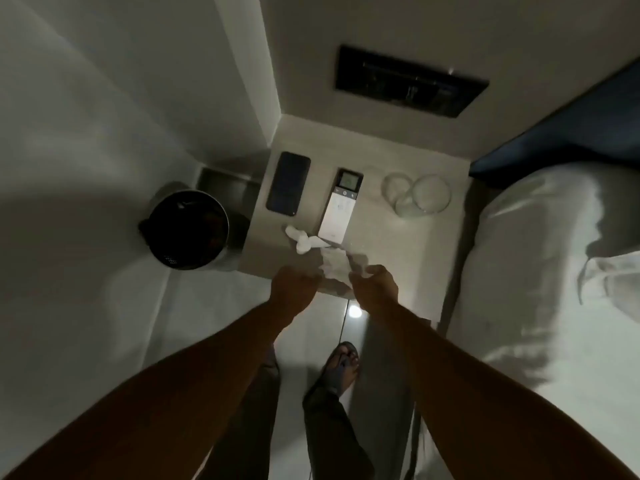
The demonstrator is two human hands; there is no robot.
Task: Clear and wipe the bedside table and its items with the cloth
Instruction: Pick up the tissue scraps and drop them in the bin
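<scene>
The bed point(540, 289) fills the three o'clock side of the room, its white pillow pressed close against the bedside table point(398, 237), which sits at centre with a dark wall panel point(408, 79) above it at twelve. A black waste bin point(188, 228) stands on the floor at nine o'clock, just beside the table's edge.

On the table top, a dark phone point(288, 183) lies at about ten o'clock, a white remote point(339, 204) sits just right of it, and a clear glass jug point(424, 195) with a small glass stands toward two o'clock. A crumpled tissue point(301, 240) lies at the near edge, touching the remote's lower corner.

At six o'clock of the table, both hands meet over the white cloth point(334, 266). The left hand point(294, 284) is curled, apparently pinching one side; the right hand point(374, 285) grips the other, seemingly spreading or folding it. Nothing looks cleared yet.

The risk, to my eye, is the glassware: a broad wipe toward two o'clock could knock it against the bed or off the edge. Sweeping the cloth forward could also shove the remote and phone, which lie close together, toward the bin side.
</scene>
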